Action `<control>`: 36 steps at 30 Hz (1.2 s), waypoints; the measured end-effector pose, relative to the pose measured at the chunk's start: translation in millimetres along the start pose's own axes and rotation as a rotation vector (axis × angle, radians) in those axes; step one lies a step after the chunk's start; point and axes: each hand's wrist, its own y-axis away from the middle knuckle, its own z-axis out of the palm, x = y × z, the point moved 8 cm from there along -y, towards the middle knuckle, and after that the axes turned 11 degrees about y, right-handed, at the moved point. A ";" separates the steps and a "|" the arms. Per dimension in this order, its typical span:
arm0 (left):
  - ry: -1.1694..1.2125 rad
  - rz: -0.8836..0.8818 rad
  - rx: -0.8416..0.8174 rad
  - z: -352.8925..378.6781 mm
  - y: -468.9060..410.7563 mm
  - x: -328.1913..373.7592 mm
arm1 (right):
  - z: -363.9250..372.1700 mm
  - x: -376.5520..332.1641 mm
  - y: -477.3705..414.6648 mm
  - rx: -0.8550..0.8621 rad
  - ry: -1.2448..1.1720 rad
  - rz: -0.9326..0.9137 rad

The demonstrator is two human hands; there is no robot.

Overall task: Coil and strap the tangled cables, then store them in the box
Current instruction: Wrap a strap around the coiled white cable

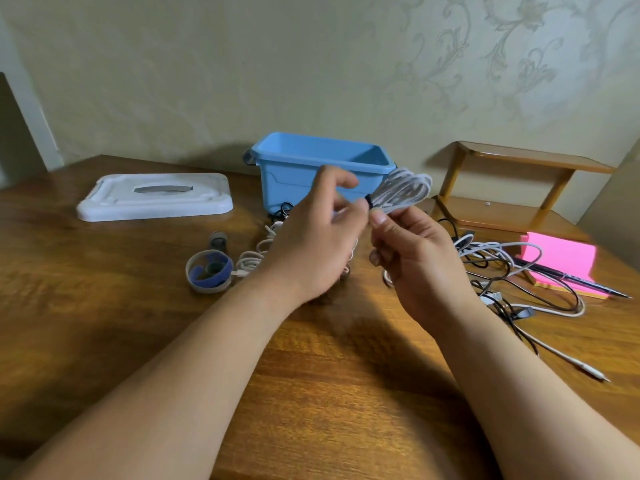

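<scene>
A coiled white cable (403,190) is held up in front of the open blue box (298,168). A dark strap (369,202) wraps its waist. My right hand (415,268) pinches the coil just below the strap. My left hand (311,244) has its fingertips at the strap, thumb and forefinger closed on it. A tangle of black and white cables (512,282) lies on the table to the right. More white cable (256,254) lies behind my left hand, partly hidden.
The box's white lid (156,197) lies at the back left. A roll of blue and grey strap tape (209,271) sits left of my hands. A small wooden shelf (519,188), pink sticky notes (564,261) and a dark pen (575,278) stand at the right.
</scene>
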 end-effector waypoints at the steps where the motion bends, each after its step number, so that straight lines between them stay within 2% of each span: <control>1: -0.121 0.107 -0.033 6.1 4.0 8.3 | -2.3 0.0 -0.1 0.017 -0.027 0.019; 3: -0.332 0.214 -0.058 16.1 8.1 12.3 | -5.7 1.2 0.6 0.050 -0.046 0.058; 6: -0.482 0.287 0.016 15.8 5.9 11.8 | -6.1 4.3 1.2 0.083 -0.045 0.098; 11: -0.543 0.381 0.106 6.7 6.0 16.2 | -4.9 8.2 3.3 0.076 -0.004 0.154; 15: -0.513 0.390 0.120 5.3 5.3 16.1 | -5.2 2.6 3.7 0.070 0.037 0.112; 18: -0.438 0.360 0.118 2.7 3.6 14.2 | -7.6 -2.1 3.3 0.056 0.124 0.052; 22: -0.170 0.210 0.063 0.8 0.8 0.3 | -10.2 -3.2 1.6 0.029 0.160 0.018; 28: 0.114 0.075 -0.060 9.9 -0.3 -4.9 | -7.8 -5.8 3.3 0.072 0.108 -0.010; 32: 0.142 0.061 -0.029 10.0 -2.4 -11.6 | -7.9 -2.7 2.6 0.117 0.099 0.003; 36: 0.387 -0.041 -0.040 14.4 -3.6 -15.0 | -4.6 -5.1 3.4 0.115 0.012 0.002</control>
